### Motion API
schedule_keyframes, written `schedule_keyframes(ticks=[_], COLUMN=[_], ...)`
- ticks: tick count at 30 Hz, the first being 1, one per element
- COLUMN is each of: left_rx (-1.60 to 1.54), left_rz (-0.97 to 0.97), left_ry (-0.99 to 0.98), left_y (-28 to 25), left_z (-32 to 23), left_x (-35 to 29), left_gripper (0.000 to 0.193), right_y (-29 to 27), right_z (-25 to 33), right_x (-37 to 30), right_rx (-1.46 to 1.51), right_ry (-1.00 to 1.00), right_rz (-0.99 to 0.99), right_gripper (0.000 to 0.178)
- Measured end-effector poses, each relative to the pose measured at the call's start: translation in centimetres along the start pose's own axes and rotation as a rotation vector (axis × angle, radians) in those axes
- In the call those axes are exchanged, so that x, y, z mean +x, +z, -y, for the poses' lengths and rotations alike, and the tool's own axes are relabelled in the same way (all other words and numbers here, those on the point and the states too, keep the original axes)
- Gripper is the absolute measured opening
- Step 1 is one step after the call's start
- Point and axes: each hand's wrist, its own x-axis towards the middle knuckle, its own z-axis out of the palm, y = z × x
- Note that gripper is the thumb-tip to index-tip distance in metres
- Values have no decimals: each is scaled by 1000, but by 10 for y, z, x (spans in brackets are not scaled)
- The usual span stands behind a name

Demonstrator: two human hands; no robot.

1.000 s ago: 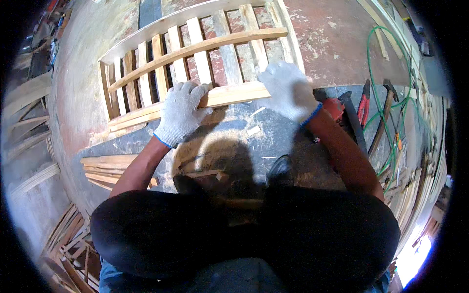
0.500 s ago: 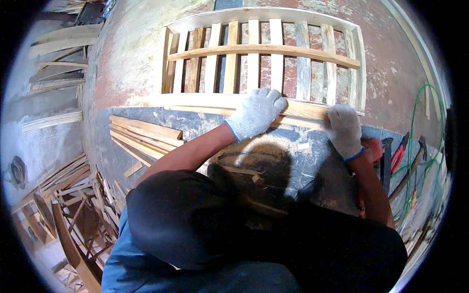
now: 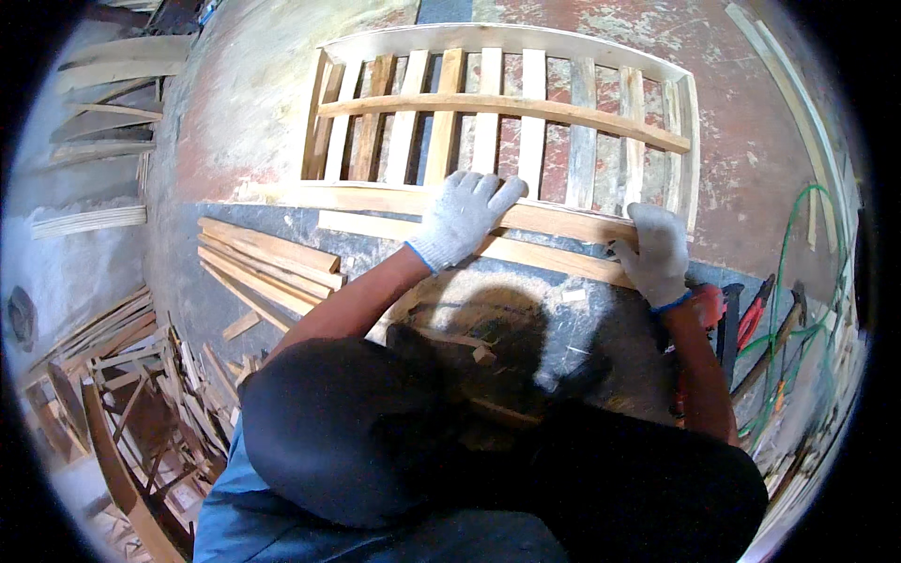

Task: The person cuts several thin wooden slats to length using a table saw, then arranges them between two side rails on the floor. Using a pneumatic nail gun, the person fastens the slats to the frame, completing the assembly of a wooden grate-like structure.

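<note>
A shallow rectangular wooden frame [image 3: 587,42] with several cross slats and one long lengthwise slat [image 3: 526,106] lies on the floor. Along its near side runs a long pale plank [image 3: 563,220], sticking out past the frame's left corner. My left hand [image 3: 466,220], in a grey-white knit glove with a blue cuff, is closed over the plank near its middle, fingers across the top edge. The plank's right end is in my right hand [image 3: 660,251], gloved alike, with fingers over the far edge and thumb toward me. Just nearer lies a thin wood strip [image 3: 554,259], its right end hidden by my right hand.
Several cut planks [image 3: 267,263] lie at left. Scrap wood [image 3: 141,385] is heaped at lower left. On the right are a red tool [image 3: 704,305], red-handled cutters [image 3: 751,317], a hammer [image 3: 774,342] and a green hose [image 3: 793,244]. Sawdust and offcuts [image 3: 572,295] lie nearer me.
A gap has opened between the plank and the thin strip nearer me. My left hand has shifted slightly left along the plank; my right hand has come slightly lower, around its end.
</note>
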Motion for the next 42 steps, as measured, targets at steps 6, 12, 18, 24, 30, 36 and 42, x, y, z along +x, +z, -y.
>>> schedule_keyframes(ticks=[6,12,18,24,30,36,42], left_rx=[-46,8,-141,-109,-311,-187,-410], left_rz=[172,-35,124,126,281,439,364], left_ry=[-4,28,23,8,-144,-126,-253], left_y=[-6,-13,-33,21,7,9,12], left_z=[31,50,-6,-33,-38,-26,-21], left_x=[32,52,-9,-41,-52,-49,-56], left_gripper=[67,68,64,63,67,61,47], right_y=[8,8,-18,8,6,-5,12], right_z=[-16,0,71,59,57,73,61], right_x=[46,86,21,-27,-30,-11,-44], right_rx=[-134,-320,-37,81,124,89,1], right_ry=[84,18,245,253,172,210,159], right_rz=[220,28,272,274,240,376,429], right_gripper=[44,33,36,36,30,42,47])
